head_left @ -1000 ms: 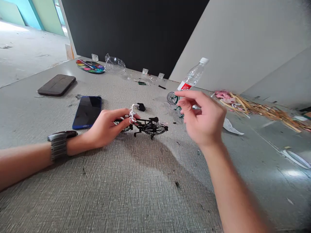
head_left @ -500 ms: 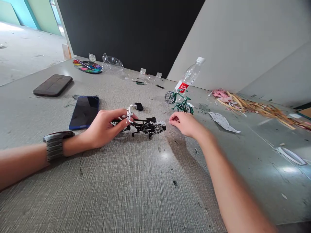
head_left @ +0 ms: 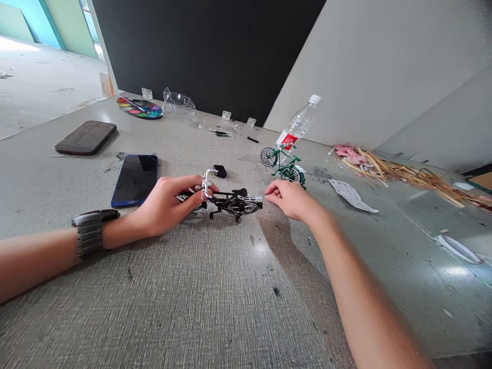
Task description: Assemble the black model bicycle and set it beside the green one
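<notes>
My left hand [head_left: 171, 202] grips a small black model bicycle [head_left: 230, 201] at its front end, thumb and fingers around the part below the silver handlebar. The model stands upright on the grey table, its rear wheel and silver rack pointing right. Just right of that rack is my right hand [head_left: 286, 198], its thumb and fingers pinched together; what lies between the fingertips, if anything, is too small to make out. Behind the right hand stands a green model bicycle [head_left: 284, 163]. A small black piece [head_left: 220, 170] lies just beyond the black bicycle's handlebar.
Left of my hands lie a blue phone [head_left: 135, 179] and a dark phone-like slab [head_left: 86, 137]. Farther back are a paint palette [head_left: 140, 108], clear plastic packaging [head_left: 179, 105] and a leaning plastic bottle [head_left: 302, 120]. To the right are a paper sheet [head_left: 351, 196] and wood strips [head_left: 407, 174].
My right hand has shifted slightly left, closer to the black bicycle's rear rack. The left hand keeps its hold, and the view has moved a little.
</notes>
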`<state>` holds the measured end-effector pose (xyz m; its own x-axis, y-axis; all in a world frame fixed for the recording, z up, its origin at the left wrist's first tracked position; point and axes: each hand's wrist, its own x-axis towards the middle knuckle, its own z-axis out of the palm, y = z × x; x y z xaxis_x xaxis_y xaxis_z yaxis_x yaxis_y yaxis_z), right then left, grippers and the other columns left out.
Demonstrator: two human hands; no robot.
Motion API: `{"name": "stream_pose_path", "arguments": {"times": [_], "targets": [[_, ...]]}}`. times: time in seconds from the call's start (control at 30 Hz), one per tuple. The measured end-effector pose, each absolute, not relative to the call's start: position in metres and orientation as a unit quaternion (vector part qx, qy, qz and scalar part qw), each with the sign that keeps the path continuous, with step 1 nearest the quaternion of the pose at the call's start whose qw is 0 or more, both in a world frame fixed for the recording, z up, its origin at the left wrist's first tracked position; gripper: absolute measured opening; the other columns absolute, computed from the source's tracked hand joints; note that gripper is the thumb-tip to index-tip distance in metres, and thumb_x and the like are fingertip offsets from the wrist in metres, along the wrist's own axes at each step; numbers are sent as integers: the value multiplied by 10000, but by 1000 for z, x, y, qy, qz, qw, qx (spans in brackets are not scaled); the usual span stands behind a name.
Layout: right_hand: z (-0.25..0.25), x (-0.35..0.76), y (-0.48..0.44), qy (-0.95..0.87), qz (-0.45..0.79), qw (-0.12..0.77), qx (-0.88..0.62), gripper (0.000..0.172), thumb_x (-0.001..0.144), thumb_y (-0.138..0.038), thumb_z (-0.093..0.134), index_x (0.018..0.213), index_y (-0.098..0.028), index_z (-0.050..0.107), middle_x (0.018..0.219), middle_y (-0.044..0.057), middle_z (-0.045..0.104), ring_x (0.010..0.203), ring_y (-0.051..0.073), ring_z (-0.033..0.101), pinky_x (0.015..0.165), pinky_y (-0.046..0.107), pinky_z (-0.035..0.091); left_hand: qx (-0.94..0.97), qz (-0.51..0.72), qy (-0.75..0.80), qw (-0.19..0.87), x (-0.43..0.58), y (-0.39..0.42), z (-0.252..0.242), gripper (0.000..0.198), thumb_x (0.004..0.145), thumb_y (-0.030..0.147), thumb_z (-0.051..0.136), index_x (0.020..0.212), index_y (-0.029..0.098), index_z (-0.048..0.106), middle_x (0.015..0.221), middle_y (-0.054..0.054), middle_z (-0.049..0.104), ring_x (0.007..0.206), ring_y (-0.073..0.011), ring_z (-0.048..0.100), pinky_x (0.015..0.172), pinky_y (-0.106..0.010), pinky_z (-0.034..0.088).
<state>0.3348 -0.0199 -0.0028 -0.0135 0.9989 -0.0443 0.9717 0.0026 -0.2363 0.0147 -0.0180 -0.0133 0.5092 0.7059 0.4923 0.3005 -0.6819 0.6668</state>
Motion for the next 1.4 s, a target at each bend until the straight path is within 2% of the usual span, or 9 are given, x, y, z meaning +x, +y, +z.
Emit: {"name": "stream_pose_path", "arguments": {"times": [0.13, 0.37, 0.47, 0.63, 0.8, 1.0, 1.23, 1.3, 1.4], "targets": [[-1, 329, -23, -716, 107, 65, -686, 112, 887, -307, 542, 916, -224, 611, 943, 70, 683, 853, 218, 618, 702, 343, 453, 831, 389, 305, 256, 15, -18, -13, 229, 964, 271, 518, 1033, 161, 707, 889, -35, 758, 746, -120, 652, 710, -232, 490], [-2, 324, -21, -712, 100, 72, -691, 93, 872, -298, 574, 825, -219, 590, 921, 65, 684, 827, 207, 609, 709, 338, 443, 832, 393, 301, 251, 14, -18, -14, 220, 963, 269, 527, 1035, 160, 704, 888, -29, 760, 732, -112, 643, 678, -222, 477], [-3, 326, -20, -697, 87, 79, -707, 119, 846, -326, 619, 867, -216, 578, 881, 62, 692, 804, 215, 619, 690, 340, 438, 832, 395, 297, 251, 14, -17, -14, 218, 963, 266, 526, 1032, 159, 703, 880, -29, 760, 723, -112, 644, 669, -222, 477], [-3, 327, -18, -689, 88, 81, -715, 113, 841, -315, 609, 799, -211, 611, 835, 77, 706, 780, 227, 634, 688, 350, 443, 833, 395, 296, 252, 15, -17, -14, 214, 963, 253, 525, 1040, 165, 703, 882, -24, 761, 714, -105, 642, 675, -218, 480], [-3, 326, -19, -717, 65, 89, -689, 143, 887, -297, 515, 848, -210, 621, 896, 101, 705, 817, 235, 626, 718, 368, 439, 832, 396, 294, 255, 15, -18, -14, 214, 965, 254, 523, 1027, 161, 705, 883, -26, 757, 727, -105, 643, 693, -218, 486], [4, 311, -22, -730, 46, 150, -665, 161, 908, -274, 458, 895, -205, 603, 942, 101, 680, 818, 212, 605, 723, 358, 445, 833, 395, 291, 254, 15, -18, -14, 216, 964, 256, 522, 1031, 160, 703, 888, -30, 759, 737, -114, 651, 701, -230, 490], [-2, 306, -20, -750, 66, 116, -648, 196, 923, -255, 451, 910, -192, 636, 906, 113, 679, 874, 234, 599, 755, 387, 458, 835, 396, 287, 253, 15, -18, -14, 211, 967, 248, 522, 1039, 156, 698, 898, -29, 758, 762, -113, 657, 683, -220, 482], [-1, 306, -19, -752, 48, 145, -641, 206, 929, -249, 456, 892, -189, 650, 940, 114, 685, 891, 232, 604, 780, 394, 464, 835, 396, 286, 255, 15, -18, -14, 209, 968, 243, 520, 1037, 160, 699, 900, -27, 757, 769, -113, 660, 684, -219, 482], [7, 298, -22, -746, 27, 253, -616, 186, 930, -253, 493, 929, -192, 669, 925, 82, 700, 836, 204, 624, 766, 381, 484, 834, 398, 283, 257, 15, -17, -14, 209, 970, 250, 520, 1037, 165, 699, 890, -22, 756, 758, -113, 660, 690, -222, 487]]}}
